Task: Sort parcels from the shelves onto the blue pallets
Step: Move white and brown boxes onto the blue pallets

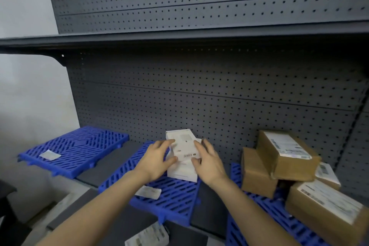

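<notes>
Both hands grasp one white parcel (182, 147) between them. The left hand (157, 159) takes its left edge and the right hand (208, 163) takes its right edge, each with the thumb towards the near side and the fingers reaching along the far side. The fingers are spread and only lightly curled, and neither hand is clenched. Whether the parcel is lifted clear or already bearing on what lies below cannot be told.

Location: the parcel is over a second white parcel (182, 172), askew to it, on the far half of the middle blue pallet (169, 203) and close to the pegboard back (219, 106).

Assessment: the step in hand appears to be seating this parcel on the stack. To do it well, the parcel should be kept level, turned until its edges match the one beneath, and set down with the printed face up. Both hands should let go together so it does not slide.

Noted: the brown cartons (285, 154) on the right blue pallet (279, 223) are piled unevenly, with the uppermost tilted. A loose pile of that kind is to be avoided on the middle pallet.
</notes>
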